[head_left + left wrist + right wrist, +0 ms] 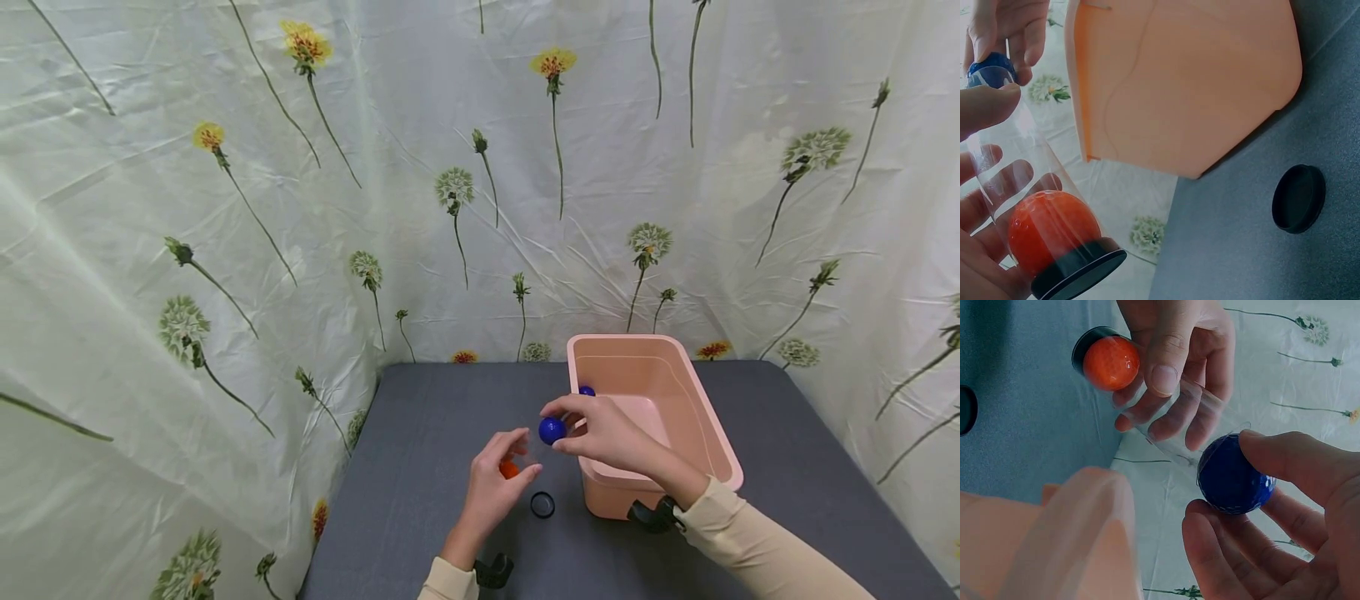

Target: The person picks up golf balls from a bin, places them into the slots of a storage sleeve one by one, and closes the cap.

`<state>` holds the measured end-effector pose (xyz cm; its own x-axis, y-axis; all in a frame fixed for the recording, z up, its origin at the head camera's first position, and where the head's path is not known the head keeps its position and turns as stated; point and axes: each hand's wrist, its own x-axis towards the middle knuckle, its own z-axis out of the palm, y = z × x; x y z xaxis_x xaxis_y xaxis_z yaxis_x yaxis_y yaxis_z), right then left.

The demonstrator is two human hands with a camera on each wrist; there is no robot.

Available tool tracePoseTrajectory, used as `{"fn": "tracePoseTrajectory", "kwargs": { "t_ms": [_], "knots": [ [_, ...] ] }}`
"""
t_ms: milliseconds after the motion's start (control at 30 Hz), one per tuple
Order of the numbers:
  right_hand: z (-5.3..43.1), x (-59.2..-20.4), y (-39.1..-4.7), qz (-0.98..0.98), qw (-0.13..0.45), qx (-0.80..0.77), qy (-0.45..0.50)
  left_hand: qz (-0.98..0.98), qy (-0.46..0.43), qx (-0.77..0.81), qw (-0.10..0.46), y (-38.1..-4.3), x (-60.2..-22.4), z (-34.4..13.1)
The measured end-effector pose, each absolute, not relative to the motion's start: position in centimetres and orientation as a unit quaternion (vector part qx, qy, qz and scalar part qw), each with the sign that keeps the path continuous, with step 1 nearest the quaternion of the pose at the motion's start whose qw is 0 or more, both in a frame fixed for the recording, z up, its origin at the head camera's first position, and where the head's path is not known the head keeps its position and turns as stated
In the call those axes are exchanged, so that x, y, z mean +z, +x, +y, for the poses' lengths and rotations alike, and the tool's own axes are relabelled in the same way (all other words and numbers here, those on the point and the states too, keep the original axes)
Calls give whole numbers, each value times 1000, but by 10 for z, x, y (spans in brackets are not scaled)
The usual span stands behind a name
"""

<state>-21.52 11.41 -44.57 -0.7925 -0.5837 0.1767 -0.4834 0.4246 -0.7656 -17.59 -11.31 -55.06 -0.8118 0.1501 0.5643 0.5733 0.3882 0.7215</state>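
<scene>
My left hand [491, 479] holds a clear plastic tube [1032, 134], fingers behind it and thumb at its upper end. At the bottom of the tube rests an orange ball [1054, 228], just above a black end cap [1079, 270]. Between thumb and fingers, my right hand [607, 433] pinches a blue dimpled ball [1235, 478] at the tube's other end. In the left wrist view, part of this ball shows through the tube wall. A loose round black cap [542, 505] lies on the table below the hands.
A pink plastic bin [633, 367] stands on the dark grey table [442, 417], partly beneath my right forearm. Another blue ball [587, 390] is inside, by its left wall. A white curtain [420, 167] with a dandelion print hangs behind and beside the table.
</scene>
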Motion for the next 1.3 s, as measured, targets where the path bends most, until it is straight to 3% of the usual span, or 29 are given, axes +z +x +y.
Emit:
{"fn": "tracePoseTrajectory", "kwargs": {
  "t_ms": [800,1300],
  "knots": [
    [121,-441,-222,837,40,-437,-328,-805,-210,-521,193,-177,-554,-112],
    [140,-440,-252,839,19,-456,-295,-811,-197,-518,187,-177,-555,-112]
  ]
}}
